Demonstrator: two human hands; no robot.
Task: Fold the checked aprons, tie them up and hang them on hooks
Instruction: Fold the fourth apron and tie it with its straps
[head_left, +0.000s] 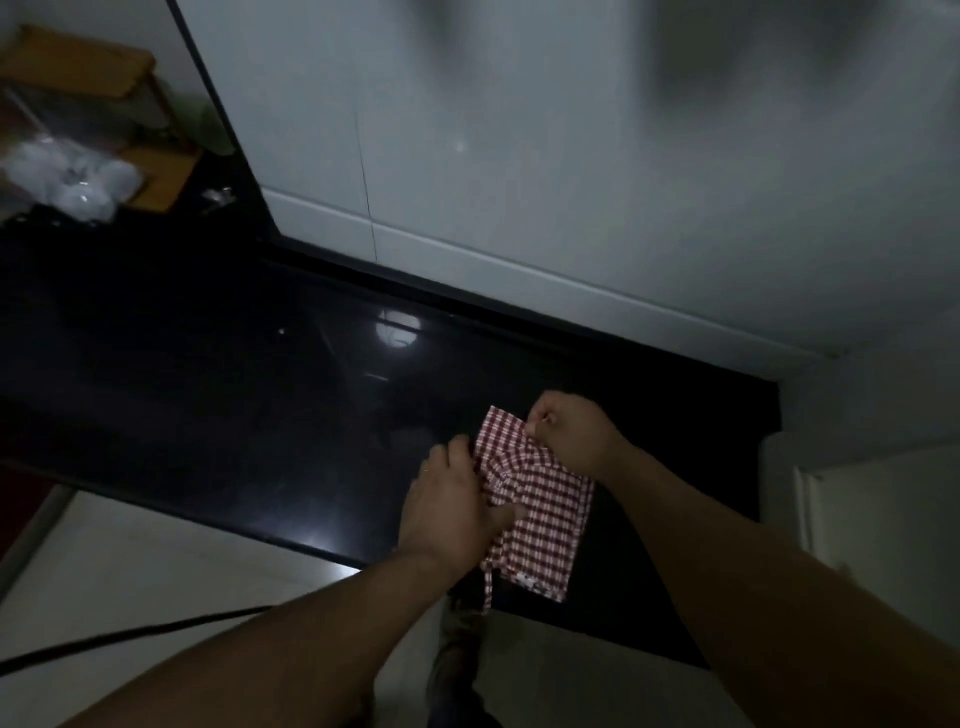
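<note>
One red-and-white checked apron (540, 514), folded small on the black counter (260, 415).
Left hand (452, 499) grips its bunched left edge; right hand (571, 431) pinches its far edge.

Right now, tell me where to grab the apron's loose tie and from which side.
Pinch the tie at its dangling end, coming from the near side of the counter. It hangs free over the edge below the near corner of the folded apron; higher up, the left hand is in the way.
</note>
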